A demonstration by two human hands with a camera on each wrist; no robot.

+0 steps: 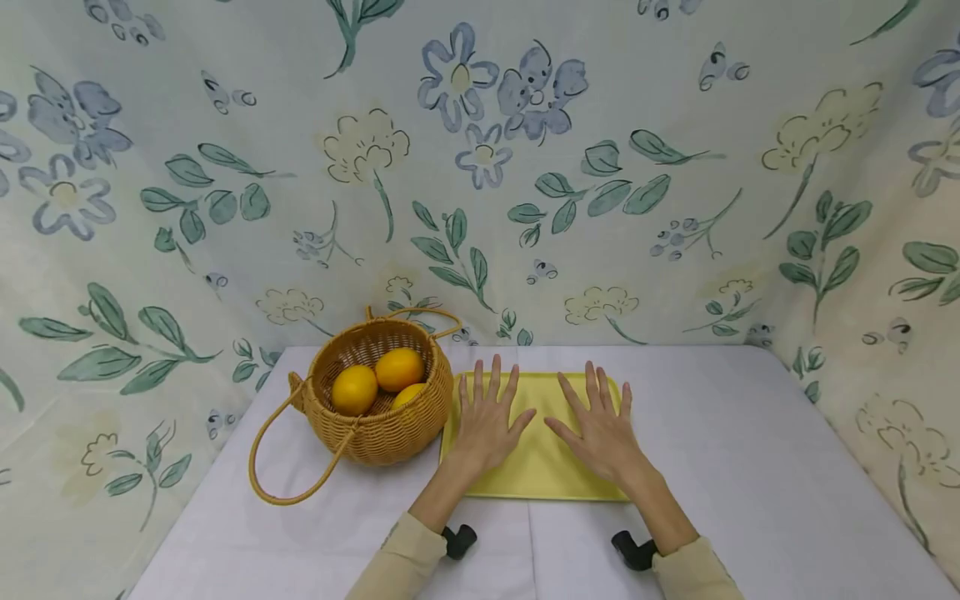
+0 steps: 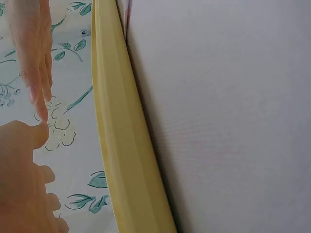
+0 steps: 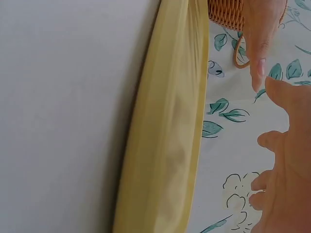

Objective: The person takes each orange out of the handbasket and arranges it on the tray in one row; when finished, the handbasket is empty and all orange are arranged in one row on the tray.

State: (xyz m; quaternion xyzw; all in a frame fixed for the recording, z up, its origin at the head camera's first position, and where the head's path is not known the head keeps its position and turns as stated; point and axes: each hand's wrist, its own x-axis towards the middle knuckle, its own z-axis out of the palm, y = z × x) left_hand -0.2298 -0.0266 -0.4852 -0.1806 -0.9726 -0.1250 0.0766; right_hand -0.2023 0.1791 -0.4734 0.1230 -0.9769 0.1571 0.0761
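Observation:
Both hands are spread above a yellow tray, palms down and fingers apart. My left hand is over the tray's left part, near a wicker basket. Over the right part is my right hand, holding nothing. In the wrist views a gap shows between the hands and the tray's edge. Inside the basket lie several orange-yellow fruits, round and smooth; their exact kind is unclear. One basket handle hangs down to the left, and the other leans toward the back.
A white cloth covers the table beneath the tray and basket. Behind and at both sides hangs a floral curtain. Black wrist mounts sit under the beige sleeves.

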